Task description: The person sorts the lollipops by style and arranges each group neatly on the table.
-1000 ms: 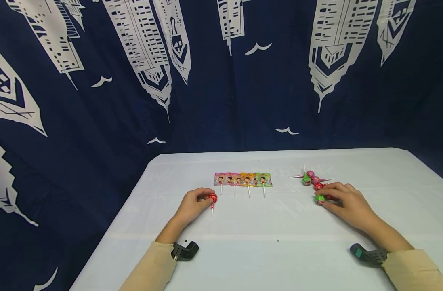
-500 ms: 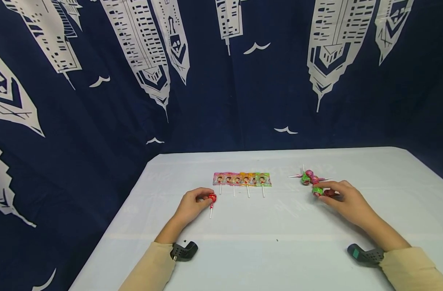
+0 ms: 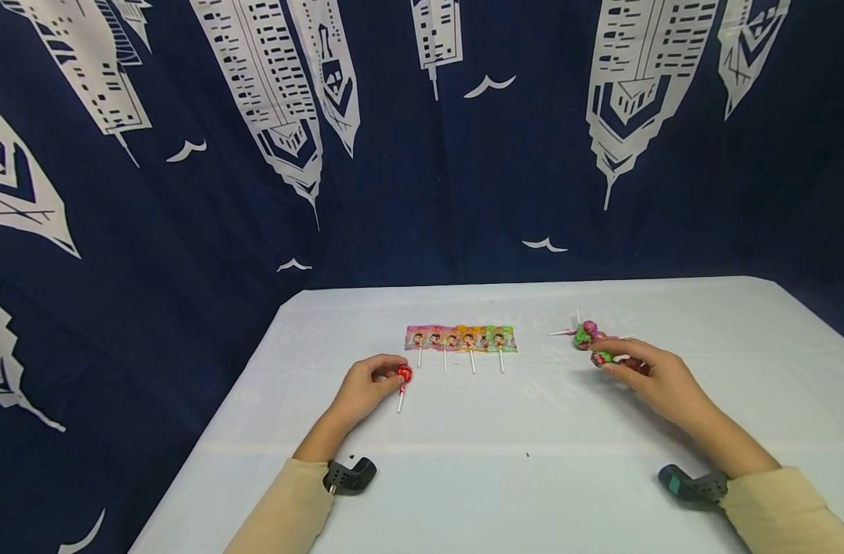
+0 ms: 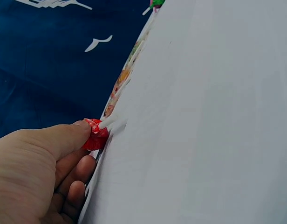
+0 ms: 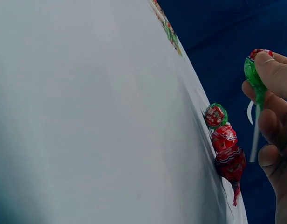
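The green lollipop (image 5: 251, 73) has turned, pinched between right fingers (image 5: 279, 75); left fingers (image 4: 66, 138) clamp a red lollipop (image 4: 96, 139).

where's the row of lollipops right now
In the head view, the row of lollipops lies on the white table toward its far edge, beyond and to the right of the red lollipop that the left hand pinches.

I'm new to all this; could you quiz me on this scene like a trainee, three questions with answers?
1. True or false: the left hand pinches a red lollipop.
2. How many white sticks show below the row of flat wrappers in the head view?
3. Which hand holds a green-and-red lollipop? A left; B right; C neither.

Key: 1 true; 2 four; 3 B, the right hand.
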Available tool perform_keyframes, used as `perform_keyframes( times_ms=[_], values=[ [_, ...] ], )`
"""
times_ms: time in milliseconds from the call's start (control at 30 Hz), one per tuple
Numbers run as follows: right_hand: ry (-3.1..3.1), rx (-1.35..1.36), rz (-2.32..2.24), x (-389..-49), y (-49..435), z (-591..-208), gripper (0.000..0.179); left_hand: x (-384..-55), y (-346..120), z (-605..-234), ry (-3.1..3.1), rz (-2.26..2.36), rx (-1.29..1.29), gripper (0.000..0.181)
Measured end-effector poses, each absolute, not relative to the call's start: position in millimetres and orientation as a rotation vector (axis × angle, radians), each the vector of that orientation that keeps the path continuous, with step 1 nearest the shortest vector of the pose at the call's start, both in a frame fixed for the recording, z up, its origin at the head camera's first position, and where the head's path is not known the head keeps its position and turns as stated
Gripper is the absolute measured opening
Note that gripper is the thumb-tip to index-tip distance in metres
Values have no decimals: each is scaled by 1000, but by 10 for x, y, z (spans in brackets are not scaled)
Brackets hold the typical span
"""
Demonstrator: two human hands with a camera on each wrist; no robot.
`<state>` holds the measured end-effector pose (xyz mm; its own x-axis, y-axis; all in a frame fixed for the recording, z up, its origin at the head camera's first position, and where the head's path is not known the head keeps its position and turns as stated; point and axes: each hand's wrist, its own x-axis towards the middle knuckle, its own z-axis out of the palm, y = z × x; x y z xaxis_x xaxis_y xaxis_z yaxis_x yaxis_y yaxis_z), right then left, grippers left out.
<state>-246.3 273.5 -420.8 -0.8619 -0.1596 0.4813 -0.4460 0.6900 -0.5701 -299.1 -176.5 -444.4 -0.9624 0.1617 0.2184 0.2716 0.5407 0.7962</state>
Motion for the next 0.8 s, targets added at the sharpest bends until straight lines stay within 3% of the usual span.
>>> perform_keyframes(
  times_ms=[433,800],
  values=[
    [-2545,459,1055,-2463,2692,-4186,26,-2986,-1779,-4441,-2633,-1442,-364,20],
    [-2506,553,1429,-2473,2490,-4102,35,-2973,-1776,-4435,-2622,-1454,-342,21]
  ],
)
